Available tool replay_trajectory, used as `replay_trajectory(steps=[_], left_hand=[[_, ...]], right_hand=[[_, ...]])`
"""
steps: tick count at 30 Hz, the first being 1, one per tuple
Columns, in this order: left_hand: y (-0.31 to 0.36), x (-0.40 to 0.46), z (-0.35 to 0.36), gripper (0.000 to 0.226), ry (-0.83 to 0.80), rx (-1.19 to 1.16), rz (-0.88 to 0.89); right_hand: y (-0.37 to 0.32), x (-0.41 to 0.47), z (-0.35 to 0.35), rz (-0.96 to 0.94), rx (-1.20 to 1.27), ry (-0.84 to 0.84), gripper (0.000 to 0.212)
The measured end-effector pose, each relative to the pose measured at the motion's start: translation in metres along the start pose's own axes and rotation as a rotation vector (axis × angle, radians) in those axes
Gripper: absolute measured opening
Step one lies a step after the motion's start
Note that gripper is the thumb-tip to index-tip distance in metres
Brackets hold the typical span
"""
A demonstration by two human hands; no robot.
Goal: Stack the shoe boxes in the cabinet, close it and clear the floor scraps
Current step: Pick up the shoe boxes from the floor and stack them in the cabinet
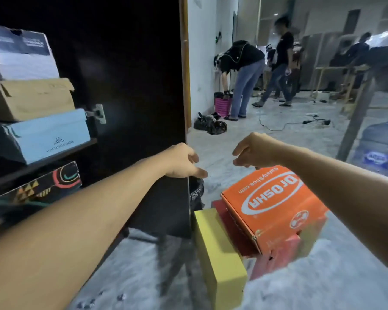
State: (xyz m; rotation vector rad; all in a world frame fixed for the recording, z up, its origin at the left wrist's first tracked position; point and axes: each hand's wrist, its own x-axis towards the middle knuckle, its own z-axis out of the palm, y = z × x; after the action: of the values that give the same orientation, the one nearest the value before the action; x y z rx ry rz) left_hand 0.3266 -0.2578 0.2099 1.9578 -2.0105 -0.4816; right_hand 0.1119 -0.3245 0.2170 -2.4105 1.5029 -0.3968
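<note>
Black cabinet door [132,86], swung wide open, fills the left-centre of the head view. Pale speckled floor [289,287] runs beneath it. Inside the cabinet, on a dark shelf [54,153]: a light-blue shoe box [52,136] at the bottom, a plain brown cardboard box [31,99] on it, a white-and-navy box [20,57] on top. One shelf lower, a black box with coloured patterns [43,184].

Outside, by the door's free edge, an orange printed shoe box [276,206] sits tilted on a red box [276,258], with a yellow box [220,253] touching its left side.

Left hand [184,162] at the door's outer edge, fingers loosely bent; whether its grip closes on the edge, cannot tell. Right hand [253,153] just above the orange box's far corner, grip released, fingers relaxed.

Small dark scraps [103,299] on the floor near the bottom edge.
</note>
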Motion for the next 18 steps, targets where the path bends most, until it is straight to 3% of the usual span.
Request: replay_trajectory(steps=[4,7,9,14,18], left_hand=[[0.017,0.013,0.065,0.069,-0.148,0.008,0.022],[0.024,0.024,0.11,0.045,-0.208,-0.078,0.001],[0.028,0.034,0.138,0.044,-0.233,-0.138,-0.036],[0.028,0.063,0.201,0.074,-0.301,-0.329,-0.175],[0.032,0.081,0.239,0.09,-0.301,-0.489,-0.271]], right_hand=[[0.058,-0.025,0.027,0.115,-0.023,-0.037,0.028],[0.102,-0.035,0.044,0.193,-0.04,0.001,0.033],[0.132,-0.038,0.049,0.245,-0.06,0.034,0.033],[0.207,-0.038,0.049,0.351,-0.141,0.166,0.041],[0.258,-0.022,0.044,0.449,-0.191,0.206,0.069]])
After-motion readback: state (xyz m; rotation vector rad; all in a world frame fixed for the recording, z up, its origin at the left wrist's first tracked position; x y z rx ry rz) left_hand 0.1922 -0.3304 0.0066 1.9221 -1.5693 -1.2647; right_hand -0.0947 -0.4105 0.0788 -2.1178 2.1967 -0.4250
